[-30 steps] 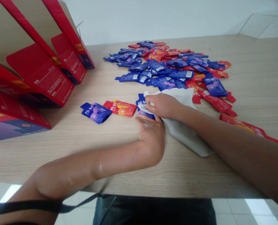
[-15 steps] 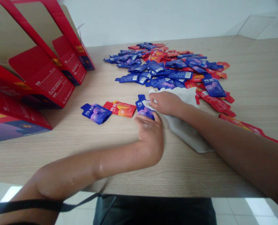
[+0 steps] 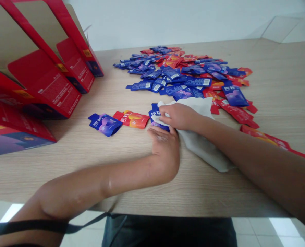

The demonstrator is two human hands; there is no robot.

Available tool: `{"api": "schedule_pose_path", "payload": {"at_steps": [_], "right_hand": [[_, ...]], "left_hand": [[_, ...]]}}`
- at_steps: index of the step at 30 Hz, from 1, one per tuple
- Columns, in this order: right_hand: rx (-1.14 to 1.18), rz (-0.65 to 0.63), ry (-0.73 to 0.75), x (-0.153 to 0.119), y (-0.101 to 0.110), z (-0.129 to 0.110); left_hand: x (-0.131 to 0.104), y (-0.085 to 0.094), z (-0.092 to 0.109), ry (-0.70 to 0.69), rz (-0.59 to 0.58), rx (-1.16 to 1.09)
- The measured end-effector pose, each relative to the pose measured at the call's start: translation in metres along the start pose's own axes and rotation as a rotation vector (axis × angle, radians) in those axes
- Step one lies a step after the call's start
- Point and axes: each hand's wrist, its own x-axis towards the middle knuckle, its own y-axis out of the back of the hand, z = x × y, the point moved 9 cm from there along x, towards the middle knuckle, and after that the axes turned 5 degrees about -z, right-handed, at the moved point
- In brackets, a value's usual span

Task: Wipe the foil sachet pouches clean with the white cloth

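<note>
A blue pouch (image 3: 155, 109) with white lettering lies flat on the table in front of me. My left hand (image 3: 164, 139) holds its lower edge down, fingertips resting on the print. Bunched in my right hand (image 3: 179, 116) is a white cloth (image 3: 202, 147), its fingers closed and pressing a fold onto the pouch's face. The cloth covers the middle of the pouch and trails to the right beneath my forearm. Just left of this pouch are a red pouch (image 3: 135, 120) and another blue pouch (image 3: 106, 124), in a row.
A heap of blue and red pouches (image 3: 178, 73) spreads across the back of the table (image 3: 96, 185). Several red cartons (image 3: 57, 89) with open flaps stand at the left. A red pouch (image 3: 273, 139) lies at the right, partly behind my forearm. A clear panel (image 3: 281, 29) stands at the back right.
My right hand has slid a little left and down with the cloth, which now covers more of the blue pouch. My left hand has stayed in place.
</note>
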Motion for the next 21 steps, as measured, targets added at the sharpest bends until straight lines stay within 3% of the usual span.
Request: {"api": "schedule_pose_path", "payload": {"at_steps": [9,16,21], "right_hand": [[-0.027,0.001,-0.012,0.001,-0.001,0.002],[-0.071,0.034,-0.109,0.004,0.004,0.029],[-0.036,0.109,-0.025,-0.004,0.021,0.008]], "left_hand": [[0.001,-0.003,0.002,-0.008,-0.007,0.049],[0.001,-0.007,0.003,-0.012,0.003,0.043],[0.0,-0.004,0.002,-0.014,0.02,-0.036]]}}
